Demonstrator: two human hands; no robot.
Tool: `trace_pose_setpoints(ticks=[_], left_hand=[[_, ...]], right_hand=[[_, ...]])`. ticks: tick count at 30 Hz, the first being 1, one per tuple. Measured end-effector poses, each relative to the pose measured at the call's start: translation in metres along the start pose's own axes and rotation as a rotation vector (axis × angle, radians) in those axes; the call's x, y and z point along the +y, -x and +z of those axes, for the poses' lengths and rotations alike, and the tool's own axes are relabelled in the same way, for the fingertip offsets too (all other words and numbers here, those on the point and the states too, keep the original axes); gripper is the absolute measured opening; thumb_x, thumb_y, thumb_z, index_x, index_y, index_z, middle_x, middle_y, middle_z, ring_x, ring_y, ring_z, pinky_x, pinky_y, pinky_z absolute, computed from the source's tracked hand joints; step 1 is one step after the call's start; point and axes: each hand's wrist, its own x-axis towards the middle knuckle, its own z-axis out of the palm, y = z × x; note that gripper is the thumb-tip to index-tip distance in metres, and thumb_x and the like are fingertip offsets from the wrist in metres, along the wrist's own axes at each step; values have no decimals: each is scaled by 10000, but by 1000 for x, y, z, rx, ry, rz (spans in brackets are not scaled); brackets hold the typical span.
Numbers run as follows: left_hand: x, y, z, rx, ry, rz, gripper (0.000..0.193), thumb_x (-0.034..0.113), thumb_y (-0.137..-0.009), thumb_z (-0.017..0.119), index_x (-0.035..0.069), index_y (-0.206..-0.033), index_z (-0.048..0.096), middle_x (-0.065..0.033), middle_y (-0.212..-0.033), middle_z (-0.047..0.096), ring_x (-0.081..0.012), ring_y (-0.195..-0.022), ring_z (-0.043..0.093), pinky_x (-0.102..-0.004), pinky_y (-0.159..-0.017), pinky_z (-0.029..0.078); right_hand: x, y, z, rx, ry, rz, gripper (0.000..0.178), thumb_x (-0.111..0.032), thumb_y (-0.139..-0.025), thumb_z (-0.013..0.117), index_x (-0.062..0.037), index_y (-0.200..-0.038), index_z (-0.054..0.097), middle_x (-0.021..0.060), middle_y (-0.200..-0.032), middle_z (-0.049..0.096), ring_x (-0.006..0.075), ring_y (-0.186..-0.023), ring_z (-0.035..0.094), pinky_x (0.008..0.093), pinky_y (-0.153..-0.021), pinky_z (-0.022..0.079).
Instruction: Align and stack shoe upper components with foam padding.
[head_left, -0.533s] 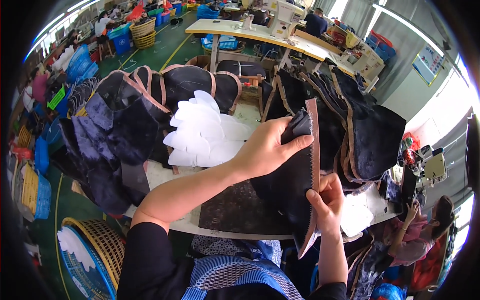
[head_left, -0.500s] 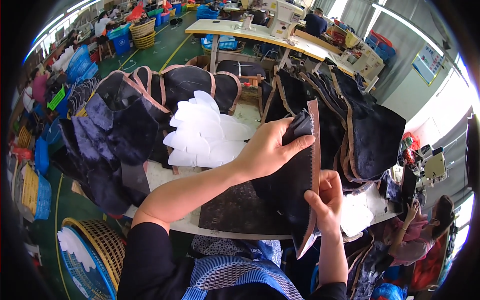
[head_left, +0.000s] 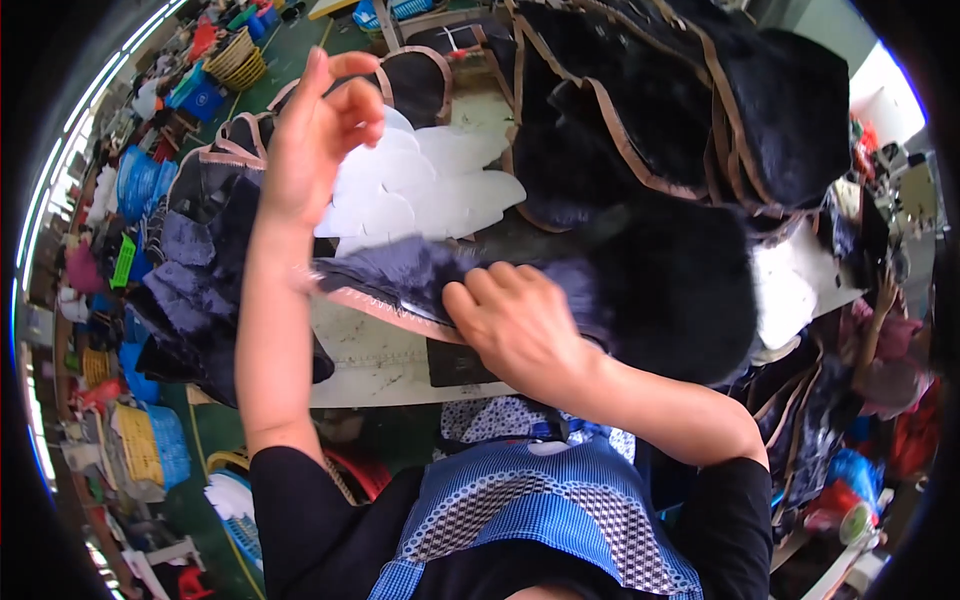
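Note:
A dark furry piece [head_left: 665, 285] with a tan binding and zigzag stitching along one edge lies across the front of the table. My right hand [head_left: 520, 325] is closed on it near the bound edge, knuckles up. Raised above the table on the left, my left hand [head_left: 330, 140] holds nothing; its fingers are loosely bent and apart. Beyond the hands is a spread pile of white leaf-shaped sheets [head_left: 425, 175]. Part of the dark piece is hidden under my right hand and forearm.
Stacked dark pieces with tan edges [head_left: 650, 180] fill the back right of the table. More dark furry pieces [head_left: 200, 270] hang over its left side. Another person [head_left: 890, 330] sits at the far right. Baskets [head_left: 150, 440] stand on the floor to the left.
My left hand has let go of the piece and lifted up to the left. The piece has been turned from upright to lying flat, fur side up, with my right hand now over it.

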Motion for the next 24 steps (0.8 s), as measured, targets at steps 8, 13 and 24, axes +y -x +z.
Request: trace_pose_setpoints(ticks=[8,13,24], left_hand=[[-81,116,53,-616,-849,4,637,126,-785,808,25,-1373,588,-180,-1417,593,-348,-1351,542,-452,-1144,424],[-130,142,95,-764,-887,158,850,188,-773,809,52,-1530,450,-164,-1610,400,-353,-1507,360,-524,-1234,288],[-129,97,93,-1022,-1167,368,598,-25,-747,647,-57,-1342,598,-156,-1547,496,-330,-1472,428,-470,-1211,361]], right_hand=[[25,65,-38,135,-447,60,490,-157,-725,843,-37,-1161,656,121,-1114,661,313,-1069,654,419,-905,529],[79,184,-73,526,-308,842,470,-148,-877,804,0,-1258,573,84,-1181,596,174,-1085,559,318,-967,444],[125,177,-27,219,-716,1018,312,-147,-937,743,57,-1164,677,127,-982,762,160,-880,701,309,-827,557]])
